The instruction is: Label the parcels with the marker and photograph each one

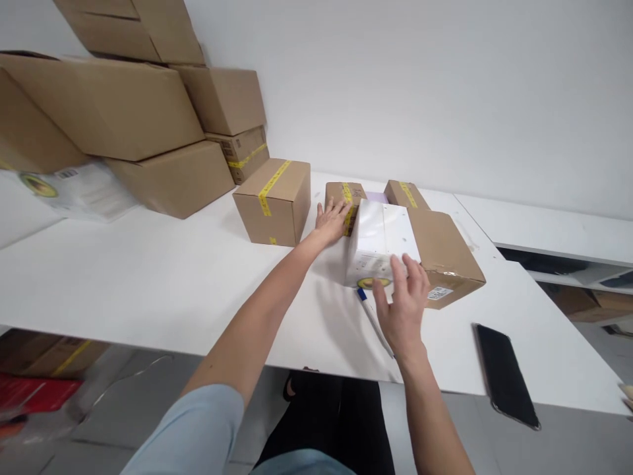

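Observation:
My left hand (pixel 333 221) lies with spread fingers against the left side of a small taped brown box (pixel 339 192). A white box (pixel 383 227) with an avocado picture stands just right of it. At the front of that white box is my right hand (pixel 403 297), fingers apart and holding nothing; whether its fingertips touch the box I cannot tell. A larger brown box (pixel 445 247) with a label sits against the white box's right side. Between my right hand and the table lies a blue-capped marker (pixel 373 320).
A yellow-taped brown box (pixel 277 191) stands left of my left hand. Stacked cartons (pixel 133 105) fill the back left. Behind the white box are a small brown box (pixel 405 194) and something purple (pixel 377 197). A black phone (pixel 505 373) lies near the table's front right edge.

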The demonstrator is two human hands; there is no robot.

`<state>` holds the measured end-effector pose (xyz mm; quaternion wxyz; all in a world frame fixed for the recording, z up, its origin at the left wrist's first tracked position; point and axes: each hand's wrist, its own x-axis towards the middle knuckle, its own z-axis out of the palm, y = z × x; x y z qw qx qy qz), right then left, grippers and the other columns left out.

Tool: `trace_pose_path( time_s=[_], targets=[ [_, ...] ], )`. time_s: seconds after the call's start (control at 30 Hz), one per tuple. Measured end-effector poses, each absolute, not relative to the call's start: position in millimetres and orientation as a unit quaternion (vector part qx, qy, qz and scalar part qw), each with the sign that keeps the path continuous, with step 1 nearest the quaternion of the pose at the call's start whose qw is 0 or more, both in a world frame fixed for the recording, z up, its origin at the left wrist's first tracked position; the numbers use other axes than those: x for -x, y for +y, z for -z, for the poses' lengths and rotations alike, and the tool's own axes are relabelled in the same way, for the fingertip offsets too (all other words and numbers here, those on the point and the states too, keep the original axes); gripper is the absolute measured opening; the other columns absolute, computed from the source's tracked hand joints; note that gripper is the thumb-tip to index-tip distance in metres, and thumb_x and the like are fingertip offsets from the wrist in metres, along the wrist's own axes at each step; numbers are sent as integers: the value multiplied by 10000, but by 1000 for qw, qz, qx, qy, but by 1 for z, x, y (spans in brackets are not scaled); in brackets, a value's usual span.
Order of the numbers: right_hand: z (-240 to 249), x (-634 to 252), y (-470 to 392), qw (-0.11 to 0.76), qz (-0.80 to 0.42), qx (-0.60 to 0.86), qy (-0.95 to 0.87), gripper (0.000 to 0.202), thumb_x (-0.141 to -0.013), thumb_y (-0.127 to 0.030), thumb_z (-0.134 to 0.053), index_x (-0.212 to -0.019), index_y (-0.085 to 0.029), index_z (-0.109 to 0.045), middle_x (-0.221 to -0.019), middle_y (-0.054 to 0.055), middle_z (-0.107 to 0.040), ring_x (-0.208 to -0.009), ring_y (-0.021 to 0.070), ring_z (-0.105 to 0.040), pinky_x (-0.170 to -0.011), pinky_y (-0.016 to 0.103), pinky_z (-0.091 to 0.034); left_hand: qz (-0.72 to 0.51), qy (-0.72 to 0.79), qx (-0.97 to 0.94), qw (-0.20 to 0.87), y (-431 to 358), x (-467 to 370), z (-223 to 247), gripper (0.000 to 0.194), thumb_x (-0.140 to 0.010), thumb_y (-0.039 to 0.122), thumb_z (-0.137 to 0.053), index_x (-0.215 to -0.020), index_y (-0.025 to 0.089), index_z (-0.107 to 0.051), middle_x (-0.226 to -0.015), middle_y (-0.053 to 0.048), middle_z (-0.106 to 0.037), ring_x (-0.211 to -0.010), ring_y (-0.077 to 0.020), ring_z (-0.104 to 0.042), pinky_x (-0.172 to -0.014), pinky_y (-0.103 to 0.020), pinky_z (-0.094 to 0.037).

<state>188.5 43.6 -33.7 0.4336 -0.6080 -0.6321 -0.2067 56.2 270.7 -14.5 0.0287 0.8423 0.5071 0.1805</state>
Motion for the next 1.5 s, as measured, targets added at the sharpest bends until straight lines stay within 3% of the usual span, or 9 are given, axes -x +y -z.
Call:
trace_pose_path(
  time_s=[0.17, 0.33, 0.43, 0.57, 0.8, 0.97, 1.1, 1.3, 1.5],
  targets=[
    [33, -180, 70, 283, 184, 671, -660, 535, -927, -483, -581, -1413, -264, -541, -1495, 182, -480, -1422, 447, -313, -1055, 728, -288, -222, 558, -799, 19, 277, -50, 11, 573, -940, 354, -436, -1483, 172, -424, -1521, -148, -449, -1484, -395, -255, -1216, -569, -231],
    [36, -175, 78, 290, 186, 686, -641, 500, -921, -527, -567, -1336, -251, -596, -1437, 178, -533, -1363, 449, -355, -1017, 755, -262, -245, 631, -730, 92, 285, -53, -14, 693, -918, 684, -355, -1357, 191, -565, -1432, -186, -502, -1358, -441, -424, -1080, -576, -393],
    [36, -172, 79, 304, 194, 688, -630, 496, -906, -564, -573, -1270, -233, -629, -1389, 178, -557, -1319, 445, -378, -1011, 743, -263, -221, 659, -709, 119, 304, -76, -31, 841, -853, 776, -385, -1349, 127, -585, -1474, -255, -443, -1370, -566, -348, -1017, -695, -374],
    [32, -167, 83, 315, 186, 703, -610, 493, -910, -588, -550, -1228, -219, -633, -1347, 190, -557, -1292, 430, -371, -1004, 741, -256, -174, 695, -683, 138, 334, -110, -43, 897, -805, 756, -503, -1449, 132, -495, -1550, -295, -326, -1401, -665, -168, -923, -845, -297],
    [32, -156, 95, 343, 171, 738, -556, 558, -856, -661, -579, -1175, -205, -613, -1276, 197, -549, -1227, 410, -379, -1015, 796, -213, -65, 709, -672, 203, 362, -133, -40, 1176, -605, 798, -671, -1573, 267, -264, -1654, -242, -98, -1402, -697, -95, -893, -867, -291],
    [36, -153, 103, 347, 186, 750, -531, 482, -864, -557, -611, -1178, -192, -582, -1269, 211, -508, -1242, 415, -358, -995, 811, -203, -52, 715, -667, 204, 349, -125, -46, 1161, -575, 750, -714, -1558, 314, -277, -1621, -227, -190, -1357, -662, -245, -914, -803, -341],
    [39, -158, 98, 377, 175, 738, -531, 452, -816, -519, -632, -1134, -201, -591, -1315, 216, -453, -1299, 454, -331, -975, 780, -239, -82, 714, -671, 184, 326, -100, -49, 1081, -598, 729, -681, -1535, 327, -321, -1622, -208, -180, -1353, -646, -266, -919, -788, -343],
    [47, -178, 91, 448, 219, 705, -503, 517, -752, -558, -638, -1086, -164, -628, -1210, 196, -465, -1207, 418, -424, -1011, 655, -300, -139, 698, -688, 142, 290, -65, -39, 974, -663, 634, -648, -1527, 338, -310, -1616, -179, -199, -1329, -600, -348, -927, -750, -379],
    [52, -200, 89, 503, 294, 660, -475, 503, -739, -566, -626, -1061, -180, -598, -1120, 159, -464, -1097, 357, -472, -950, 580, -375, -128, 653, -739, 104, 211, -30, -52, 985, -669, 621, -662, -1538, 348, -289, -1639, -150, -175, -1365, -608, -309, -994, -722, -365]
  ],
)
